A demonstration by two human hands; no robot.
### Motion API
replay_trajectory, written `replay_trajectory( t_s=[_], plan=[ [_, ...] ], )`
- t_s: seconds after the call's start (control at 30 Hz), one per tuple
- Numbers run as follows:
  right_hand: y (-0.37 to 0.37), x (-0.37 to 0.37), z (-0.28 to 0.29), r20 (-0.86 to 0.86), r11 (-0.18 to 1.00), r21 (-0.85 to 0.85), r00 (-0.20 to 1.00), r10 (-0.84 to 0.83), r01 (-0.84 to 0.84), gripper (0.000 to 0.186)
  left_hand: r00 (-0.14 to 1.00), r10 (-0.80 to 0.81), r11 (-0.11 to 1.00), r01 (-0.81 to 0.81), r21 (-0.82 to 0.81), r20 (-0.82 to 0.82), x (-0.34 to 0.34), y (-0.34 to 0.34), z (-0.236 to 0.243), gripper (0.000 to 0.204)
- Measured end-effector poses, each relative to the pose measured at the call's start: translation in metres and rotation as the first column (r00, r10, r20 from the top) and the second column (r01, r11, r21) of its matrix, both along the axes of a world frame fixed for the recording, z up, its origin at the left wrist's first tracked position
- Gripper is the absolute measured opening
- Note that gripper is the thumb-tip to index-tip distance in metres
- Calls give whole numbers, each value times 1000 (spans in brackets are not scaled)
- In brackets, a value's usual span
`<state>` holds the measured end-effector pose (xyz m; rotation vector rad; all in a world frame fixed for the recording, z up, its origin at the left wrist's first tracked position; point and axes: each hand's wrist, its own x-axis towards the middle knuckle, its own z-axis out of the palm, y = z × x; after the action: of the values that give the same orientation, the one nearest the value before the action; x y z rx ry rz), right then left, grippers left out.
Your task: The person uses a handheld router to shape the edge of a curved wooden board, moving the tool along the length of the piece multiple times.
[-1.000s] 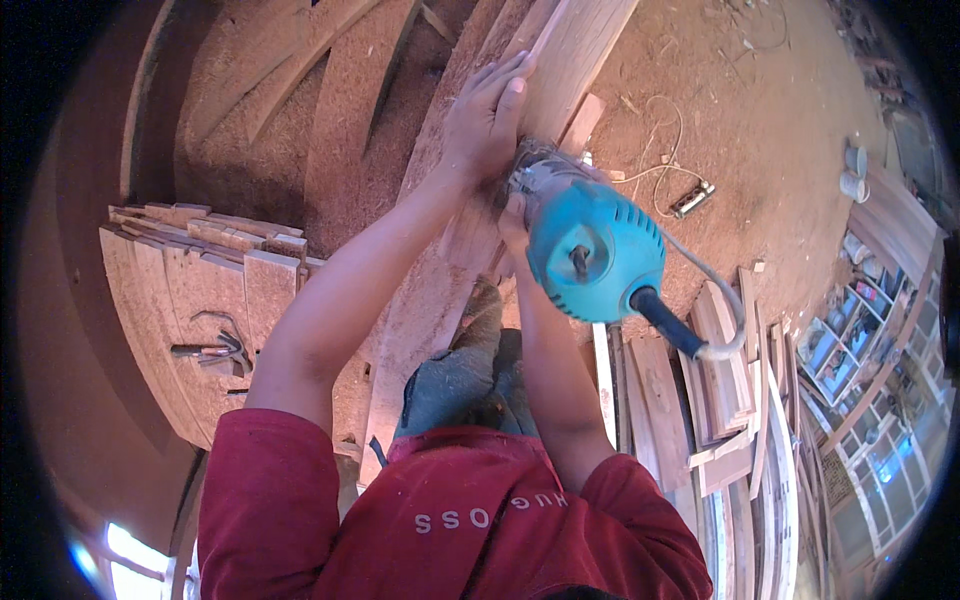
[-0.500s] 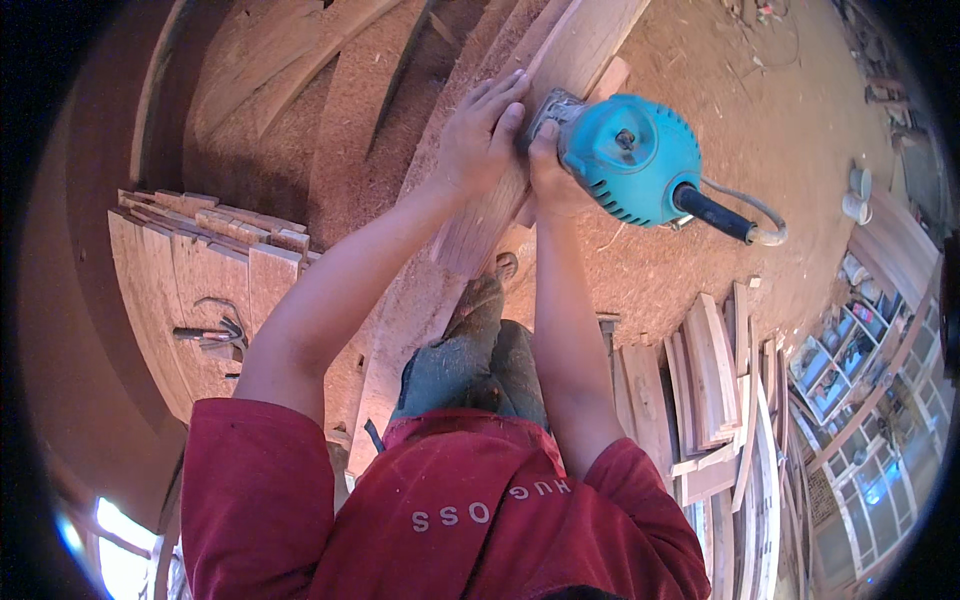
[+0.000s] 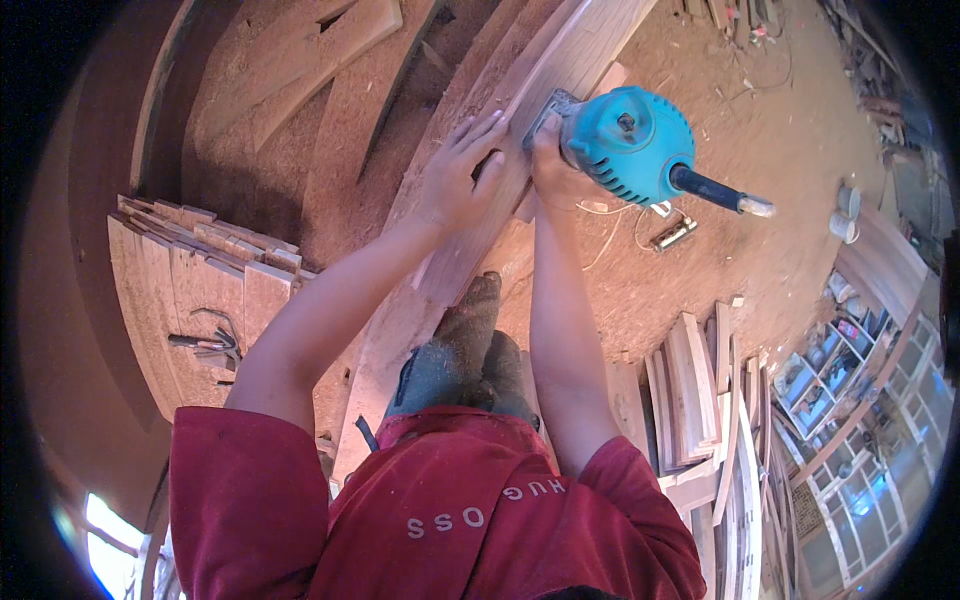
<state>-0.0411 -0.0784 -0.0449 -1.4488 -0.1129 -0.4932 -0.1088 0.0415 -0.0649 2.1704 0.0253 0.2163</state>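
Note:
A teal trim router (image 3: 632, 145) with a black cord sleeve sits with its metal base against a long wooden board (image 3: 590, 45). My right hand (image 3: 556, 170) is closed round the router's lower part, thumb up by the base; its other fingers are mostly hidden under the body. To its left, my left hand (image 3: 460, 180) lies on the board with fingers stretched and slightly spread, holding nothing. The board slants from upper right down towards my legs. The router's bit is out of sight.
Stacked planks (image 3: 200, 290) stand at left, with a dark-handled metal tool (image 3: 205, 343) on them. Curved wooden pieces (image 3: 685, 390) lean at lower right. A power strip (image 3: 674, 236) with cables lies on the dusty floor. White buckets (image 3: 846, 214) and a compartmented box (image 3: 828, 375) are farther right.
My left hand has drawn back along the board, away from the router. The router has shifted slightly, its cord sleeve swung a little upward, and the power strip has come into view.

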Motion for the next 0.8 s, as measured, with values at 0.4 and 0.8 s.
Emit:
replay_trajectory(
  t_s=[0.4, 0.8],
  plan=[
    [-6, 57, -19, 178, 959, -181, 966, -187, 219, 48, 999, -40, 999, 40, 10, 0, 6, 2, 6, 45],
    [-3, 95, -13, 102, 975, -34, 971, -216, 220, 72, 994, -79, 996, 81, 22, -80, 6, 9, 11, 51]
  ],
)
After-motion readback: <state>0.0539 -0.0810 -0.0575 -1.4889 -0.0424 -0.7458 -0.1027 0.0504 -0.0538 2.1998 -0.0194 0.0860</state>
